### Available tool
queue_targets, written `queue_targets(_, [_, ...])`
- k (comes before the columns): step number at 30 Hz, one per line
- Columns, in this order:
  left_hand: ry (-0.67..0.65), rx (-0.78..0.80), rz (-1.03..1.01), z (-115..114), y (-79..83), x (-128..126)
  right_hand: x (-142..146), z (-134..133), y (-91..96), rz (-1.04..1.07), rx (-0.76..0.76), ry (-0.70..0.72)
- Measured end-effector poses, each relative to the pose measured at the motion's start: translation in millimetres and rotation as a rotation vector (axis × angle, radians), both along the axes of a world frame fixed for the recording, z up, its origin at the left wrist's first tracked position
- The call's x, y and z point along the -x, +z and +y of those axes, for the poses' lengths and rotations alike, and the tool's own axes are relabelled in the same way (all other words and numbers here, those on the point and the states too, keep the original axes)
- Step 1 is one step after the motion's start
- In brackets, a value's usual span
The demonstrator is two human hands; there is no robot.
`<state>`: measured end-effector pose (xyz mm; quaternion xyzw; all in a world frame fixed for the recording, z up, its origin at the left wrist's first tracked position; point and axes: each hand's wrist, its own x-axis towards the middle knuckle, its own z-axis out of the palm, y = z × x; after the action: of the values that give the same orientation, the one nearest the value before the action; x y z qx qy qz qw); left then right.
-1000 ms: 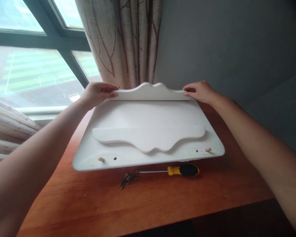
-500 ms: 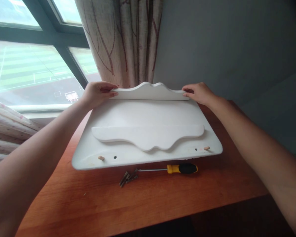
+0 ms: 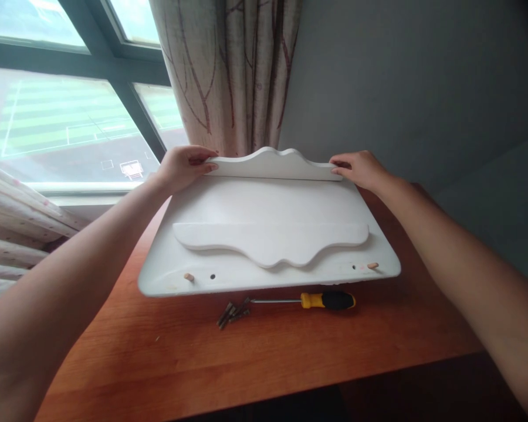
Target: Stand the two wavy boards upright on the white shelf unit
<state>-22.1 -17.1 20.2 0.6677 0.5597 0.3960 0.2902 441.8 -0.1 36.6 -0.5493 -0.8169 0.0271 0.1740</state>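
At the far edge of a white rounded board (image 3: 264,202), a white wavy-edged panel (image 3: 275,166) stands upright on its long straight side. My left hand (image 3: 187,168) pinches the panel's left end between thumb and fingers. On its right end, my right hand (image 3: 358,169) grips in the same way. A second white wavy panel (image 3: 273,239) lies flat on the board, its curved edge toward me. Near the board's front edge a wooden dowel (image 3: 189,277) sticks up at the left, and another dowel (image 3: 373,266) at the right, each beside a dark hole.
In front of the board, a yellow and black screwdriver (image 3: 330,300) lies on the reddish wooden table (image 3: 202,369), its tip by several small metal screws or bolts (image 3: 232,313). A curtain (image 3: 233,76), a window (image 3: 61,117) and a grey wall (image 3: 400,88) stand behind.
The whole view has shifted slightly, so things sit a little further right. Both hands keep their hold on the upright panel, with no clear movement against the board.
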Motion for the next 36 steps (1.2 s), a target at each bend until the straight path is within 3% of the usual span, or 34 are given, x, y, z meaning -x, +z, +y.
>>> queue_targets(18, [-0.042,-0.039,0.064,11,-4.4,5,5,-10,-1.6,-0.011,-0.048,0.006])
queue_targets(23, [-0.088,-0.104,0.184,9,-0.5,5,7,-14,2.0,-0.028,-0.002,0.012])
queue_targets(31, [-0.026,-0.253,0.300,-36,23.4,9,2,-62,16.8,0.024,0.007,0.075])
queue_targets(36, [-0.142,-0.138,0.382,-71,34.8,18,18,-106,33.6,0.001,0.066,0.113])
